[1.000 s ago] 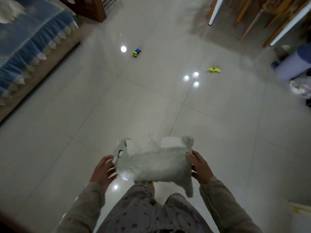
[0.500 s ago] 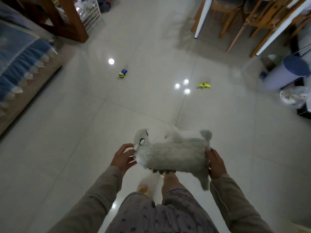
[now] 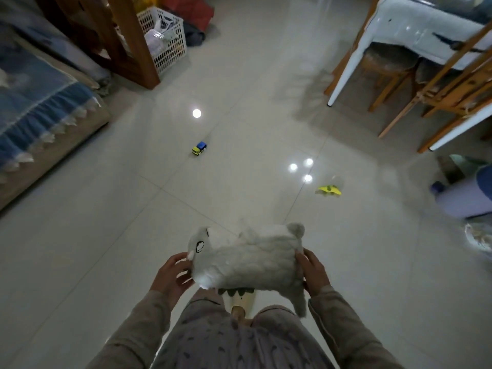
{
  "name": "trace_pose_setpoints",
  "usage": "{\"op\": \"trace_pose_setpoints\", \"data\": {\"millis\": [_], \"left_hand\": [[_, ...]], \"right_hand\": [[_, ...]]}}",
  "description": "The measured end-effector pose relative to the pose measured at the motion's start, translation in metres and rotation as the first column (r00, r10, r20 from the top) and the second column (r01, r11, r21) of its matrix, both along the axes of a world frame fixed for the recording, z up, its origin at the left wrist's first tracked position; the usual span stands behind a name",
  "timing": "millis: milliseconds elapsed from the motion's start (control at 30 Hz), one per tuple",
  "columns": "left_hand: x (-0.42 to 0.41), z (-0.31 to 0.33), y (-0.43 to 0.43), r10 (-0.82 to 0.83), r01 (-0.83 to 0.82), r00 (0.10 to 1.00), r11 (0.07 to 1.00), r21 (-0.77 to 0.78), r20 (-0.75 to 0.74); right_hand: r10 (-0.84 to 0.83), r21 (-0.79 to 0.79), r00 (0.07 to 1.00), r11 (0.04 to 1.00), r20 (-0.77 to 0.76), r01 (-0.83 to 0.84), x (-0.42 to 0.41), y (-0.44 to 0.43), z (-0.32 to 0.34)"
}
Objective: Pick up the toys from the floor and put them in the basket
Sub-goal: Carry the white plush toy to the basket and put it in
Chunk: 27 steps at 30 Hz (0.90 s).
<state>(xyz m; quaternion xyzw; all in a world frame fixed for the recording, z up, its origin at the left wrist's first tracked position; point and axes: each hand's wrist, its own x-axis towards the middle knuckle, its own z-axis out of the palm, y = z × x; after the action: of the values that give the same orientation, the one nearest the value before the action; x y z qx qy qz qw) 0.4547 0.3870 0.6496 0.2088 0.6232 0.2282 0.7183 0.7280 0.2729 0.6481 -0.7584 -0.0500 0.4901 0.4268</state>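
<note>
You hold the plush toy (image 3: 247, 258) lengthwise between both hands, clear of the floor (image 3: 133, 235), in the near middle of the scene. Your left hand (image 3: 173, 272) has its grip closed on the head end, fingers curled at the face beside the stitched eye; your right hand (image 3: 314, 270) is clamped on the tail end, its palm hidden behind the plush. One limb of the toy dangles at the near right, over your right sleeve (image 3: 343, 331). The underside of the toy hides most of your feet; only a slipper (image 3: 241, 302) shows between your knees, partly covered.

Farther out on the floor sits a small toy truck (image 3: 199, 148), yellow with a blue back, left of centre and well apart from everything else. To the right lies a flat yellow toy (image 3: 328, 190); its shape is too blurred to name. Bright light spots reflect in the tiles between the two.

The white basket (image 3: 170, 41) stands at the far left, partly behind a wooden post (image 3: 133, 41). It already holds pale things that you cannot make out through the mesh. A bed with a blue fringed cover (image 3: 40, 107) is cut off at the left edge. At the far right, chair legs (image 3: 394, 86) and a white worktop leg (image 3: 346, 67) crowd together. A purple bin (image 3: 466, 201) is cut off at the right edge.
</note>
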Motion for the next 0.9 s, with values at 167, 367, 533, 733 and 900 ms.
{"op": "trace_pose_setpoints", "data": {"millis": [167,367,533,733,900], "left_hand": [[0.036,-0.002,0.05,0.057,-0.057,0.998,0.998,0.029,-0.023],[0.096,-0.014,0.124,0.075,-0.072,0.996,0.996,0.045,-0.051],[0.158,-0.023,0.208,0.017,-0.016,0.999,1.0,0.026,-0.035],[0.241,-0.007,0.312,-0.085,0.085,0.996,0.996,0.023,0.0],[0.299,0.008,0.386,-0.165,0.165,0.986,0.986,0.033,0.0]], "right_hand": [[0.07,0.036,0.997,0.997,-0.038,-0.069,0.046,0.06,0.002],[0.021,0.008,0.995,1.0,-0.101,-0.021,0.087,0.118,-0.015],[-0.041,-0.014,0.994,0.999,-0.1,0.04,0.144,0.187,-0.023],[-0.115,0.006,0.991,0.993,-0.073,0.116,0.226,0.278,-0.009],[-0.149,0.048,0.988,0.987,-0.049,0.151,0.284,0.344,0.005]]}}
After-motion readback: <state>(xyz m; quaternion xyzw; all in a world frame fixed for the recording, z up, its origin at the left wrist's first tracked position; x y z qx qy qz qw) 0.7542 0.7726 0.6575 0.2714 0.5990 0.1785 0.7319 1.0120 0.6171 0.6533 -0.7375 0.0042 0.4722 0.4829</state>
